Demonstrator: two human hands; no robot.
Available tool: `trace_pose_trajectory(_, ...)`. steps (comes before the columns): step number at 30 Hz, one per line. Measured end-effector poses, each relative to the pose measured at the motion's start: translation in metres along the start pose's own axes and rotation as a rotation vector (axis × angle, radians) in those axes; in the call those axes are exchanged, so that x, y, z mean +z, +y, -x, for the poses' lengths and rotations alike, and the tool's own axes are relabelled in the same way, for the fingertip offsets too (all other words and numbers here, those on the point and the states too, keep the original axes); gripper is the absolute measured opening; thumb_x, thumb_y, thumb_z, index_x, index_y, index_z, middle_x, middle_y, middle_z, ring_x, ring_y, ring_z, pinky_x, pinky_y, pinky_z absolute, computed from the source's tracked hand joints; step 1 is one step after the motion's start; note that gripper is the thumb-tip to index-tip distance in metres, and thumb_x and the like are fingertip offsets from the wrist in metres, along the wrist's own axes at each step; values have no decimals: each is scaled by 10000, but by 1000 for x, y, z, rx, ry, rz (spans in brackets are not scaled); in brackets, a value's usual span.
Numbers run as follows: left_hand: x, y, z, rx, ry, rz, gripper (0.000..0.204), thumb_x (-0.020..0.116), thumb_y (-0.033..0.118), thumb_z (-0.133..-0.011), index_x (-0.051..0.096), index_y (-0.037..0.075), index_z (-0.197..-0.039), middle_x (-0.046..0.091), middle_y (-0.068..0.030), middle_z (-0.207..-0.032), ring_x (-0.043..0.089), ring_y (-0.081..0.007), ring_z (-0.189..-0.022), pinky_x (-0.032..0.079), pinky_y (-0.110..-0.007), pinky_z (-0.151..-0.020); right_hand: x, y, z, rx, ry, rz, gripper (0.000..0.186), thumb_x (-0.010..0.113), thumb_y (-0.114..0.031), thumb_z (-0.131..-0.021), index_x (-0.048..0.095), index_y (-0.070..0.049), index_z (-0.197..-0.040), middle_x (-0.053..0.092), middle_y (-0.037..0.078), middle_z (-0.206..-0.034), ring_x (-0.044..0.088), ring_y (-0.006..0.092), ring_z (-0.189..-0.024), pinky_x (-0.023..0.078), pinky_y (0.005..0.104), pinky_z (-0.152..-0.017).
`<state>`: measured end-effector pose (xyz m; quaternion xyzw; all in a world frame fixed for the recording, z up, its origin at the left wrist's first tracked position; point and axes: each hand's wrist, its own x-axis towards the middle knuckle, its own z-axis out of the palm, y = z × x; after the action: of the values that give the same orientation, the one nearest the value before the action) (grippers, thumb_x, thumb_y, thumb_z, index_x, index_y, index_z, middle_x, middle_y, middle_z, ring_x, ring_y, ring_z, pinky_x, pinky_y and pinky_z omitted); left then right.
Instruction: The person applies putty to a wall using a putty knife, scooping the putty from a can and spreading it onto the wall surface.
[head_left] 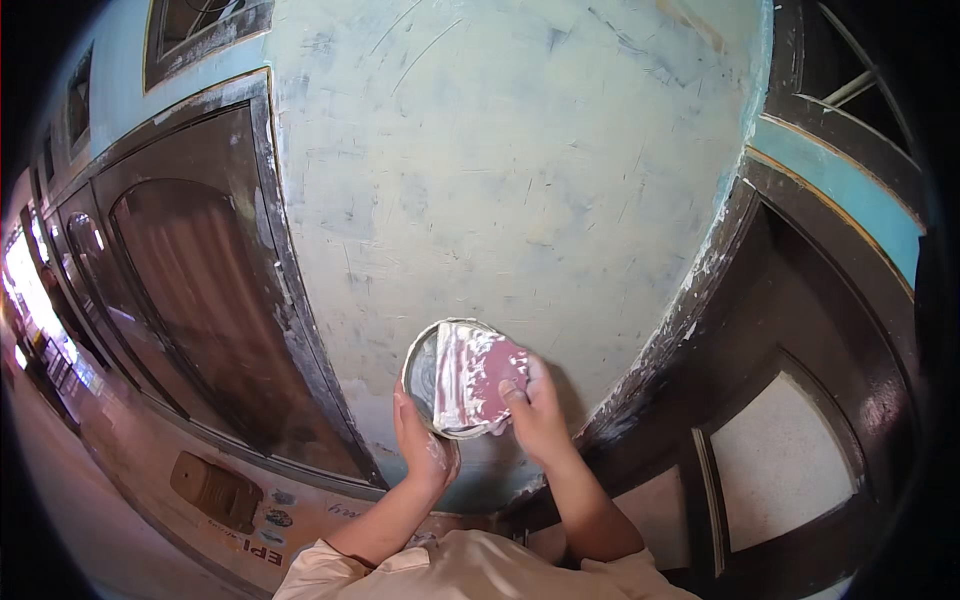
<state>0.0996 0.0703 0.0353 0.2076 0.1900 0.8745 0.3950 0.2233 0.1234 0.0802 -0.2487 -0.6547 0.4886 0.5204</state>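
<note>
A round, shallow container [424, 372] with a putty-crusted rim is in front of my chest, close to the wall. My left hand [424, 440] cups it from the left side and below, fingers wrapped round its edge. In my right hand [541, 412] is a flat, dusty-red putty scraper [498, 382], its thumb pressed on the upper face. Streaks of white putty coat the scraper, thickest along its left edge. It lies across the container's opening and hides most of the inside; whether it touches the rim cannot be told.
A patchy, putty-smeared wall [480, 200] rises ahead. Dark doors with putty-marked frames flank it, one at the left [200, 260] and one at the right [740, 290]. A brown plastic chair or stool [214, 490] is at lower left, beside printed sheeting [305, 515].
</note>
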Motion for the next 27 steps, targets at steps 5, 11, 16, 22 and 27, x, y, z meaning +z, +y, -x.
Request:
trace_pose_trajectory(5,-16,13,-7,-177,16,120,532,356,432,-1032,383,24,-1373,488,-103,-1352,495,-247,-1238,393,-406,-1058,-10,-30,-4,69,108,-290,277,472,-55,-960,424,-17,-1230,599,81,-1022,617,112,-689,522,248,-555)
trace_pose_trajectory(11,-13,33,-12,-324,31,126,598,362,498,-1010,443,23,-1364,531,-128,-1342,530,-267,-1219,401,-409,-1057,-15,-32,-7,-38,168,-109,234,508,-126,-971,463,-23,-1177,624,80,-999,654,148,-766,549,268,-602)
trace_pose_trajectory(16,-32,31,-20,-354,51,124,480,407,426,-1017,469,40,-1296,568,-106,-1268,577,-248,-1150,461,-395,-1000,-31,-10,-5,-165,55,509,179,625,-151,-930,610,-4,-1032,610,24,-797,551,88,-709,462,252,-624)
trace_pose_trajectory(22,-38,38,-25,-303,69,139,434,407,381,-1024,473,39,-1284,565,-107,-1258,573,-250,-1151,462,-401,-994,-25,-5,3,216,-113,141,235,516,-142,-986,594,6,-1151,672,79,-848,613,121,-640,482,252,-595)
trace_pose_trajectory(27,-37,37,-28,-259,51,114,427,406,377,-1025,468,41,-1282,560,-104,-1253,569,-242,-1151,455,-398,-998,-30,3,2,167,-183,-83,283,447,-79,-944,582,40,-1163,666,176,-1054,664,194,-804,516,302,-722)
